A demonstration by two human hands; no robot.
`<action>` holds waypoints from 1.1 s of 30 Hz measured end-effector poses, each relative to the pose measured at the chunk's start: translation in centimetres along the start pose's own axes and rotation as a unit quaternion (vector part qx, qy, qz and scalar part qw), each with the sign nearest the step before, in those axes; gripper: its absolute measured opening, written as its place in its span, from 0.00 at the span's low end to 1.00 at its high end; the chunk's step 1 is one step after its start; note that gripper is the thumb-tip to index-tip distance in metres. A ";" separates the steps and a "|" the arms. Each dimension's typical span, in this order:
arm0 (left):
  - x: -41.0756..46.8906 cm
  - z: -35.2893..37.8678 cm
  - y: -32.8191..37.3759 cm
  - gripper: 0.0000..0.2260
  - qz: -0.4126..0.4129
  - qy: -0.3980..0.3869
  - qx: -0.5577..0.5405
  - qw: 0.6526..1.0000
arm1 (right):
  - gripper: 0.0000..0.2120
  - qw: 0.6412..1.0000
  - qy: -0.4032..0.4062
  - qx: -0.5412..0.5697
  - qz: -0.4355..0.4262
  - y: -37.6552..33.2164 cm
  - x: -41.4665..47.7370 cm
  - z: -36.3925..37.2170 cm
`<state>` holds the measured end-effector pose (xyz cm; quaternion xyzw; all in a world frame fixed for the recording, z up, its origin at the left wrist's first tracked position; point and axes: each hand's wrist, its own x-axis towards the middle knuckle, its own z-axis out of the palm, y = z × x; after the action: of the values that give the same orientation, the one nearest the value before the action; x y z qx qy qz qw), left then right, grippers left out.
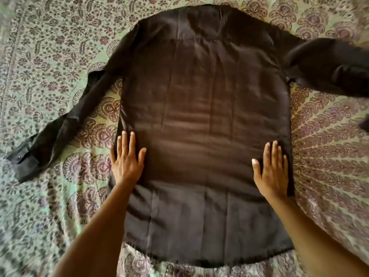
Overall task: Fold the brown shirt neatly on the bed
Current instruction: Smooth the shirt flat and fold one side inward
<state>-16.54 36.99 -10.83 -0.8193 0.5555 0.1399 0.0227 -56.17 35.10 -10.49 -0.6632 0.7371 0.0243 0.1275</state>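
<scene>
Head view. The brown shirt [203, 116] lies spread flat on the bed [50, 47], in the middle of the scene, its body running from near to far. The collar end [207, 7] is at the far side and the curved hem [199, 260] at the near side. The face turned upward shows long lengthwise creases and a cross seam below the collar end.

The left sleeve [65, 120] runs out from the far left shoulder and slants down to the near left, lying on the bedspread. Its cuff [24, 162] is the point farthest left and bears a small button. The right sleeve [329, 64] stretches to the right at the far side and bunches on itself near the right edge of the scene.

The left hand [126, 162] lies palm down at the left side edge of the shirt body, in its nearer half. The fingers are straight and point far, the thumb is spread to the right, and nothing is grasped. The outermost finger sits at or just over the fabric edge. The right hand [272, 170] lies palm down just inside the right side edge, at about the same level. Its fingers are straight and close together, its thumb is spread to the left, and it grasps nothing. Both bare forearms enter from the near edge and cross the lower shirt body. The bedspread is pale green with a dense purple floral and fan pattern.
</scene>
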 end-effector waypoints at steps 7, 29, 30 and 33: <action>-2.6 -3.8 0.4 0.30 0.031 -0.018 -0.073 0.997 | 0.35 0.999 -0.029 0.030 -0.010 0.9 -5.2 -2.3; -8.7 -7.7 41.7 0.25 0.276 -0.026 -0.163 0.947 | 0.20 0.971 0.118 0.184 0.101 23.6 2.3 -15.9; -8.5 -7.2 43.7 0.25 0.271 -0.027 -0.159 0.949 | 0.18 0.971 0.107 0.182 0.110 25.4 3.2 -16.1; -7.1 -5.8 48.6 0.24 0.268 -0.031 -0.138 0.953 | 0.16 0.981 0.073 0.143 0.109 29.1 6.3 -16.0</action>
<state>-62.37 23.70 2.28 -0.6309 0.7288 0.2415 -0.1116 -87.89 29.19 -0.32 -0.5540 0.8081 -0.1158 0.1634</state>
